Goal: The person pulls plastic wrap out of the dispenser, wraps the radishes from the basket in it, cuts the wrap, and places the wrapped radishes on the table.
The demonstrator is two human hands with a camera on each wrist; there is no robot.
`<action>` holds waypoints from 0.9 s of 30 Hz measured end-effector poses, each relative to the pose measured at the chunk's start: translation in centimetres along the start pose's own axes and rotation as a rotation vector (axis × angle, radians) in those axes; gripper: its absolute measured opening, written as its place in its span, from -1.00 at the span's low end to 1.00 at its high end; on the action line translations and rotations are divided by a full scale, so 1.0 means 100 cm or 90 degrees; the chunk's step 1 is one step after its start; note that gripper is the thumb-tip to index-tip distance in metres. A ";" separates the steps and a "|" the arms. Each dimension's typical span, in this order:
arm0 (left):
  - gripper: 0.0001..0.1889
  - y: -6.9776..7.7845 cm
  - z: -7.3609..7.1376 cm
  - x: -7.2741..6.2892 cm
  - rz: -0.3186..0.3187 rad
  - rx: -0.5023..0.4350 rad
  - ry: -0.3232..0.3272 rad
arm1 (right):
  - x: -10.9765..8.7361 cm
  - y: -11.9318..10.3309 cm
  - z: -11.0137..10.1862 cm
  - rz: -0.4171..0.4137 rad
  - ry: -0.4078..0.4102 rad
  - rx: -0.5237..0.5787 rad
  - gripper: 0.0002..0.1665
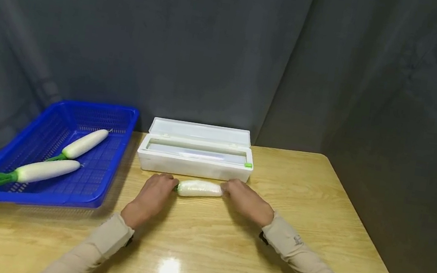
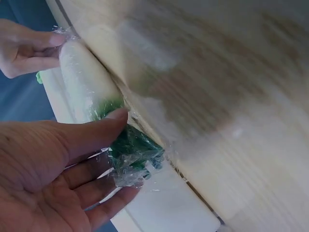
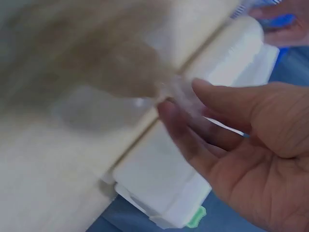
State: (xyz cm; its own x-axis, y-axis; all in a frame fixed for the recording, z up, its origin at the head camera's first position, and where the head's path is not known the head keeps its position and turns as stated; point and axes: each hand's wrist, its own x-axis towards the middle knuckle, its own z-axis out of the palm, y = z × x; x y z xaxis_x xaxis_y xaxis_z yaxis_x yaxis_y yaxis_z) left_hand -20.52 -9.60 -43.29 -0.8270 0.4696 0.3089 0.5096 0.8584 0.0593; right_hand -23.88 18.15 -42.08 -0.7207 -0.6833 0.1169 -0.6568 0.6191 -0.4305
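A white radish (image 1: 199, 189) wrapped in clear plastic film lies across the table in front of the white film box. My left hand (image 1: 155, 190) holds its green leafy end, thumb (image 2: 116, 116) on top and fingers below. Film bunches around the green stalks (image 2: 133, 150) in the left wrist view. At the other end, my right hand (image 1: 246, 200) pinches the twisted loose film (image 3: 181, 94) just past the radish's tip. The right wrist view shows thumb and fingertips around that film.
The white film box (image 1: 195, 168) stands behind the radish with its lid raised and a green slider (image 1: 248, 165) at its right end. On the left, a blue basket (image 1: 114, 164) contains two unwrapped radishes (image 1: 85, 143) with green tops. Dark curtains surround the wooden table (image 1: 206, 256).
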 end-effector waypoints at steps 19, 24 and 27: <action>-0.76 -0.001 -0.002 -0.008 0.029 -0.036 -0.012 | 0.011 0.010 -0.005 0.004 -0.044 0.102 -0.51; -0.77 -0.004 -0.006 -0.004 0.006 -0.090 -0.039 | 0.011 0.014 -0.002 0.014 -0.054 0.086 -0.59; -0.75 -0.003 -0.003 -0.002 -0.004 -0.077 -0.027 | 0.009 0.011 -0.001 0.016 -0.059 0.055 -0.64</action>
State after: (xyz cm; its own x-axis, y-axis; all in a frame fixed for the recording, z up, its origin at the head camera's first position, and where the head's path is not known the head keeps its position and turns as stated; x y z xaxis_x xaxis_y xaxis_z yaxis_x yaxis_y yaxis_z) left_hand -20.45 -10.01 -43.07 -0.8385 0.4743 0.2683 0.5267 0.8316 0.1760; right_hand -25.27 18.27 -42.41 -0.7104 -0.7034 0.0240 -0.6148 0.6036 -0.5076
